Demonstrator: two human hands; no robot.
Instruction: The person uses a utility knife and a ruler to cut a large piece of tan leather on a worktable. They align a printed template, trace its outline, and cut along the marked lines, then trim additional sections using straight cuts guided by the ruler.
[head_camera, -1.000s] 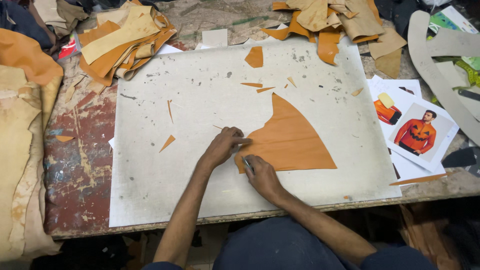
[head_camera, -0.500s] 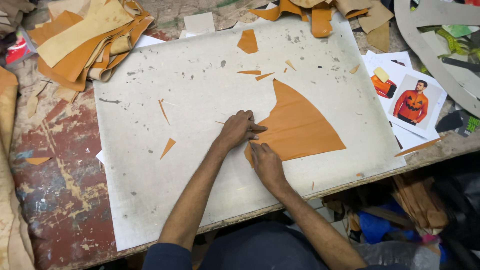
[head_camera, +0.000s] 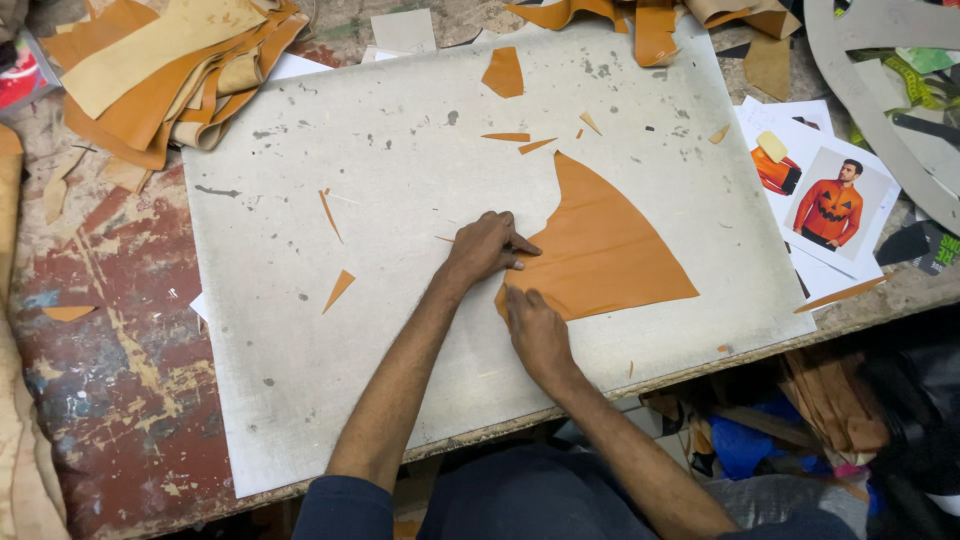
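Note:
A large orange leather piece (head_camera: 600, 245), roughly triangular with a curved edge, lies flat on a grey-white cutting board (head_camera: 400, 150). My left hand (head_camera: 485, 245) presses its fingers onto the leather's left edge. My right hand (head_camera: 535, 330) rests just below, at the piece's lower left corner, its fingers curled; whether it grips a small tool I cannot tell. Thin orange offcuts (head_camera: 338, 288) lie scattered on the board to the left and above.
A stack of orange and tan leather sheets (head_camera: 165, 75) sits at the top left. More leather pieces (head_camera: 640, 20) lie at the top edge. Printed pictures of orange garments (head_camera: 825, 195) rest at the right, beside grey curved templates (head_camera: 870, 90). The worn red table (head_camera: 110, 350) shows at left.
The view has shifted, so the board sits more to the right and tilted. Both hands stay at the leather's left edge, the right one a little lower.

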